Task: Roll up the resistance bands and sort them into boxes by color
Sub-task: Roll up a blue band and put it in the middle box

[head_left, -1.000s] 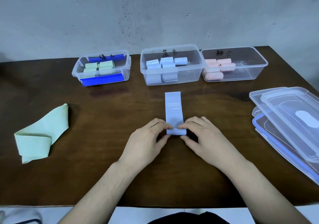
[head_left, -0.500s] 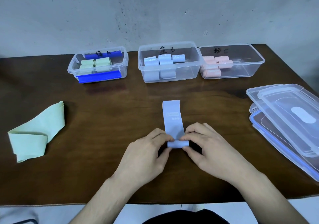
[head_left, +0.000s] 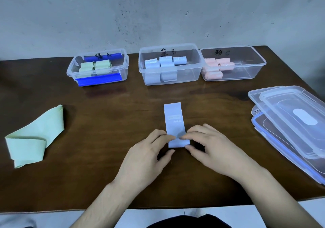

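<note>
A light blue resistance band (head_left: 174, 120) lies flat on the dark wooden table (head_left: 105, 115), its length running away from me. Its near end is rolled into a short roll. My left hand (head_left: 149, 155) pinches that roll from the left and my right hand (head_left: 211, 150) pinches it from the right. An unrolled green band (head_left: 33, 140) lies loosely folded at the left. Three clear boxes stand at the back: a left box (head_left: 123, 74) with green rolls, a middle box (head_left: 193, 73) with blue rolls, a right box (head_left: 246, 69) with pink rolls.
Stacked clear lids (head_left: 290, 122) with blue rims lie at the table's right edge. A grey wall rises just behind the boxes. The table's front edge runs close to my forearms.
The roll at the band's near end has grown a little and the flat part has shortened. Both hands stay on the roll. The view has shifted slightly.
</note>
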### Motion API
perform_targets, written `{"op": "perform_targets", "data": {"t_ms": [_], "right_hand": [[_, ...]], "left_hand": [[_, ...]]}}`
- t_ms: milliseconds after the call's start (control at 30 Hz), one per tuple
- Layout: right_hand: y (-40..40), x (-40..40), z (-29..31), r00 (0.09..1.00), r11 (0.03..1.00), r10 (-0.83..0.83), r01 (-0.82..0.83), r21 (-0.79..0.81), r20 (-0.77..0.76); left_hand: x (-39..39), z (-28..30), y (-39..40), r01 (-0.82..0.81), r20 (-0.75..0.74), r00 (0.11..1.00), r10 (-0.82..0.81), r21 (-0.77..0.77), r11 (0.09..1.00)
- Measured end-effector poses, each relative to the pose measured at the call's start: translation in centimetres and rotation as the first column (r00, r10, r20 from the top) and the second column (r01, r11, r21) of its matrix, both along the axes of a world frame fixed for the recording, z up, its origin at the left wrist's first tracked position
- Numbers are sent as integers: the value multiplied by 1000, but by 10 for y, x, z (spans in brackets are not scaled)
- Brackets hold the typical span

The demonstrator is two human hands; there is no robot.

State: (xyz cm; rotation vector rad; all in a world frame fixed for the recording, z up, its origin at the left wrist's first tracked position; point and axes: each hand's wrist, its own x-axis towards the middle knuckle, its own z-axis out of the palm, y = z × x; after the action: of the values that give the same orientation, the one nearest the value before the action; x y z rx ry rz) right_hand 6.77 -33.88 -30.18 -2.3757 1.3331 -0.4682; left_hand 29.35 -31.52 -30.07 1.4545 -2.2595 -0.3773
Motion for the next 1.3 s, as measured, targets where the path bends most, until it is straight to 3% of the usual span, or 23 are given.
{"op": "perform_targets", "data": {"t_ms": [233, 567, 800, 1067, 1300], "right_hand": [[-7, 1, 4, 1000, 1000, 4, -3, 22, -15], [-13, 6, 3, 1000, 1000, -2, 2, 26, 30], [-19, 6, 5, 1000, 1000, -5, 5, 10, -22], [-19, 11, 1, 998, 998, -53, 54, -11, 31], [-31, 9, 4, 1000, 999, -27, 27, 30, 3]], "left_hand": [[-2, -6, -8, -2, 12, 1000, 2, -60, 998], [-5, -5, -16, -51, -61, 997, 49, -36, 998], [-6, -5, -24, -69, -35, 997, 68, -28, 997], [-8, -7, -30, -83, -20, 996, 83, 1, 997], [-8, -4, -29, -45, -14, 999, 44, -85, 995]]}}
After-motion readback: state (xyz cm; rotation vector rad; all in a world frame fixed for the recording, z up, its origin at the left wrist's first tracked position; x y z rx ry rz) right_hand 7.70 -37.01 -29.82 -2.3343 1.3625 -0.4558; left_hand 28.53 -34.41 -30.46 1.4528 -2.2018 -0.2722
